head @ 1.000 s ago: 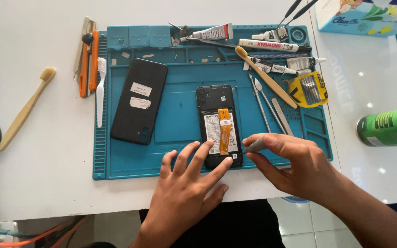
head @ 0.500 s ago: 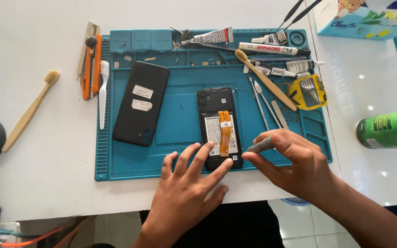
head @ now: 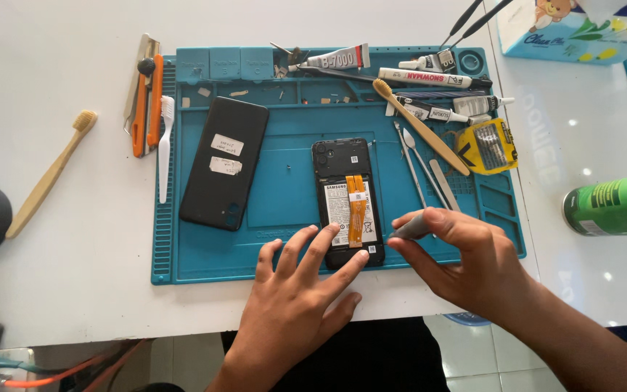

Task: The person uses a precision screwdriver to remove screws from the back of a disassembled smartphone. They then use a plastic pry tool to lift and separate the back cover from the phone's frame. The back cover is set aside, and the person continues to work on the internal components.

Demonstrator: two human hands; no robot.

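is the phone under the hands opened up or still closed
Opened up. The phone lies face down on the blue mat with its back cover off beside it, so the battery and orange ribbon cable show.

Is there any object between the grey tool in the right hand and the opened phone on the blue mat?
Nothing visible does. The grey tool in the right hand sits just right of the opened phone, with only bare blue mat between them.

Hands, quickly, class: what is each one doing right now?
Left hand: open, fingers spread, fingertips pressing on the lower end of the opened phone.
Right hand: closed, pinching a grey tool.
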